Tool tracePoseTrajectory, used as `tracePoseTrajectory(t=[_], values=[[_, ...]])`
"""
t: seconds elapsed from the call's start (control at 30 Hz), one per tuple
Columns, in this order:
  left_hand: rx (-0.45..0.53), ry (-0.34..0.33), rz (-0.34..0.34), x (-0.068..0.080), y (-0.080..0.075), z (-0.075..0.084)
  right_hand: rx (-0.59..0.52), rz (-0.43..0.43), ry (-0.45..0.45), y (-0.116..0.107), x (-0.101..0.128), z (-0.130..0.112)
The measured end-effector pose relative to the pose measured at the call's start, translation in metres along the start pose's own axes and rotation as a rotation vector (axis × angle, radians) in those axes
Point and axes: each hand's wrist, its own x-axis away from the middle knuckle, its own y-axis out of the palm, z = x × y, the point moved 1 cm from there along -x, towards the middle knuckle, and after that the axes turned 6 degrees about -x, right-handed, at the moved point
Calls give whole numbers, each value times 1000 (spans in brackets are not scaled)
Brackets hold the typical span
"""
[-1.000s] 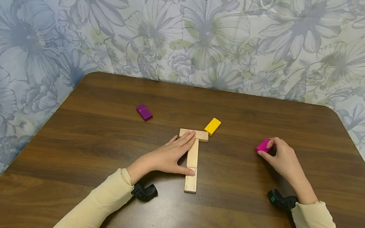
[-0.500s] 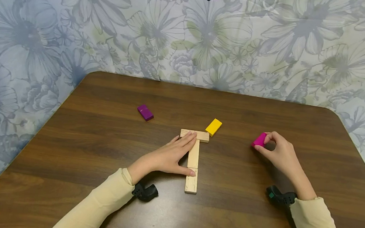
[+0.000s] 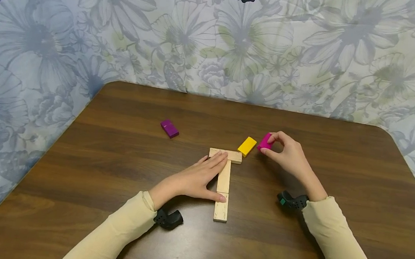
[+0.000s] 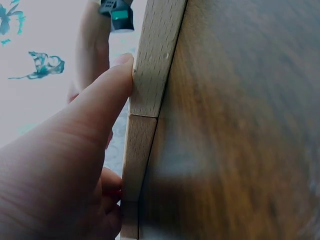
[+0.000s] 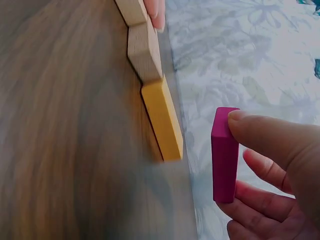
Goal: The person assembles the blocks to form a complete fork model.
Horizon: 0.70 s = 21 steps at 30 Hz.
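Observation:
Plain wooden blocks form a T: a crosspiece block (image 3: 235, 157) at the top, an upper stem block (image 3: 224, 178) and a lower stem block (image 3: 220, 212) below it. My left hand (image 3: 197, 181) rests on them with straight fingers, its fingertips on the crosspiece and the thumb on the lower stem block. A yellow block (image 3: 247, 146) meets the crosspiece's right end at a slant. Just right of it, my right hand (image 3: 290, 157) pinches a magenta block (image 3: 265, 141) between thumb and fingers. In the right wrist view the magenta block (image 5: 225, 160) appears apart from the yellow block (image 5: 162, 120).
A purple block (image 3: 170, 129) lies on the brown wooden table (image 3: 114, 149), left of the T and farther back. Behind the table's far edge hangs a flowered cloth (image 3: 186, 38). A black wrist camera (image 3: 169, 219) sits below the left hand.
My right hand has carried the magenta block leftward and somewhat away from me, from the right side of the table to beside the yellow block. The left hand stays on the wooden blocks.

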Motion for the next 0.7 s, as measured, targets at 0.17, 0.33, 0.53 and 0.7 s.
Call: tracePoseTrajectory(t=[0.17, 0.33, 0.53, 0.7], values=[[-1, -4, -5, -1, -1, -1, -54, -25, -26, 14, -12, -6], [-5, -3, -7, 0, -2, -1, -92, -60, -44, 27, -21, -12], [0, -1, -15, 1, 0, 0, -107, -96, -59, 42, -32, -18], [-14, 1, -2, 1, 0, -1, -83, -131, -69, 53, -41, -20]])
